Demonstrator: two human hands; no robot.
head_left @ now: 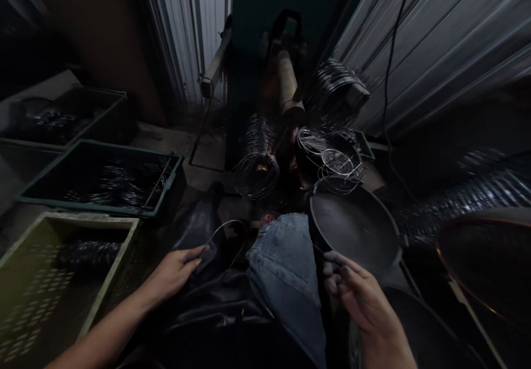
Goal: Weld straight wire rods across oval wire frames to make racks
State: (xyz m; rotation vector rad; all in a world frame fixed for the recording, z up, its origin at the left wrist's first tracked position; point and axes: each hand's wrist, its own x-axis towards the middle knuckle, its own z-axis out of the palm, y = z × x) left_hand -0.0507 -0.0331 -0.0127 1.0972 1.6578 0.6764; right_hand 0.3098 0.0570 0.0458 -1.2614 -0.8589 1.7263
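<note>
Pinching, left: our left hand point(178, 269) had thumb and forefinger closed on a thin wire point(226, 223), its other fingers folded below.
Right fingers: our right hand point(357, 289) had its fingertips drawn together, and a thin strand point(317, 248) showed at their left; we could not tell whether it belonged to the same wire.
Wire's place: it arced out from the left fingertips, near and left of the denim cloth point(286, 253), above the shiny black covering point(215, 316).
Weight and stiffness: we judged it very light and springy, since its free part kept a curve without support; it seemed likelier to kink than to snap.
Surface: we expected smooth metal that could roll between fingertips.
Best hold: we favoured a firm pinch near an end, keeping the tip off our skin.
Far middle: a bundle of wire loops point(259, 136) stood left of some loose rings point(338, 161).
Right, nearer: we saw a wide grey bowl point(357, 225).
</note>
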